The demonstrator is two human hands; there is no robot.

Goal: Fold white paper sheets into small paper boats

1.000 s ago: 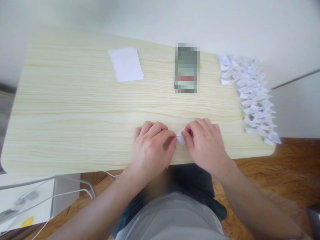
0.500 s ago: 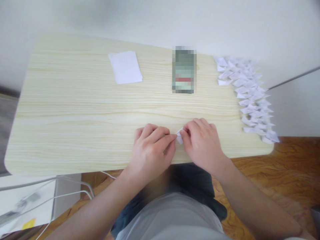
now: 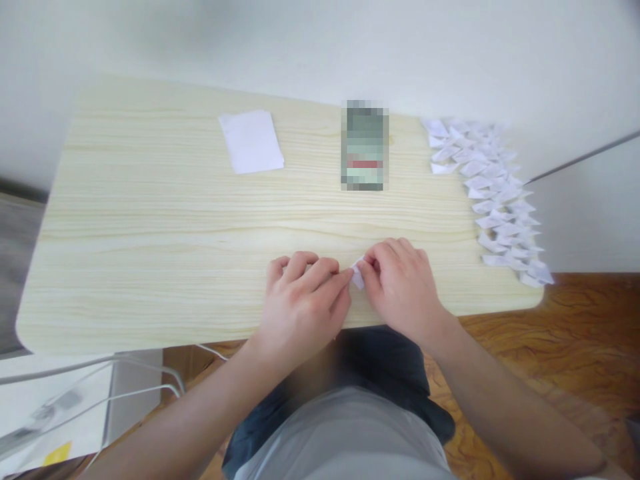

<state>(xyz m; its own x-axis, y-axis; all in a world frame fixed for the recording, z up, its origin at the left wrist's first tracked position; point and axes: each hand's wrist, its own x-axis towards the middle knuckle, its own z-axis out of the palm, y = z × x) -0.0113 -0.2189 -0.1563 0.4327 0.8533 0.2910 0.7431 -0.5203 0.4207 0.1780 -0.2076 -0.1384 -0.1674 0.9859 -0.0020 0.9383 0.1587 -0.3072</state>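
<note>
Between my fingertips, near the table's front edge, is a small piece of folded white paper (image 3: 357,277). My left hand (image 3: 306,300) pinches its left end between thumb and index finger. On the other side my right hand (image 3: 400,280) grips it, thumb and fingertips pressed together. Both hands cover much of the paper, so its full shape is hidden. A stack of square white paper sheets (image 3: 253,142) lies farther back on the left.
Rows of several folded white paper pieces (image 3: 495,193) line the right end of the pale wooden table (image 3: 165,220). A pixelated rectangular object (image 3: 365,147), perhaps a phone, lies at the back. White cables (image 3: 150,389) hang below the front left edge.
My left thumb and index finger have closed together, narrowing the gap between them. Both hands stay on the folded paper. The whole view has shifted slightly.
</note>
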